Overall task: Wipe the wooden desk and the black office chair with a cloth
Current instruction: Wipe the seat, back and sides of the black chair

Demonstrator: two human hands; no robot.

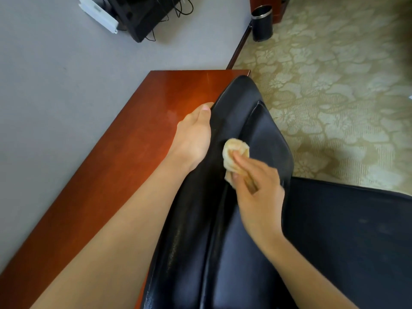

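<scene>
The black office chair point(263, 130) fills the middle and lower right, its padded backrest lying against the edge of the reddish wooden desk point(138, 143). My right hand point(258, 192) grips a crumpled beige cloth point(234, 152) and presses it on the chair's backrest. My left hand point(196, 134) holds the backrest's left edge, thumb on top, fingers hidden behind the leather.
A grey wall point(55, 74) runs along the desk's far side. A black cylindrical bin point(262, 23) stands on the patterned beige carpet point(334, 85) at the top. Black equipment with cables point(145, 14) and a white bracket point(98, 12) sit on the wall at top left.
</scene>
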